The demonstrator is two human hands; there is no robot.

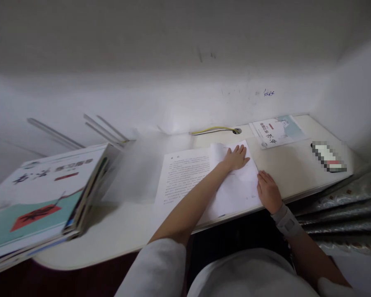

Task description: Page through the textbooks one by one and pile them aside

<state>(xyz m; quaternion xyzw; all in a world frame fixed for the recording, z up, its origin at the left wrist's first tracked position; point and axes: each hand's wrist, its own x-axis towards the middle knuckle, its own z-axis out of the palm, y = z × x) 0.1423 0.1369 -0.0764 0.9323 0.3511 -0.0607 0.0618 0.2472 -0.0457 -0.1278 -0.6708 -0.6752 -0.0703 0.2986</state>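
Open book (235, 192) lies flat under left hand (236, 159), fingers spread, gripping nothing; its long axis runs mainly leftward from them. Right hand (269, 192) at right edge, fingers together; grip unclear.

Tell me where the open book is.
Right of centre in the head view, the open book lies on the desk, partly under the left hand, with the right hand at its edge.
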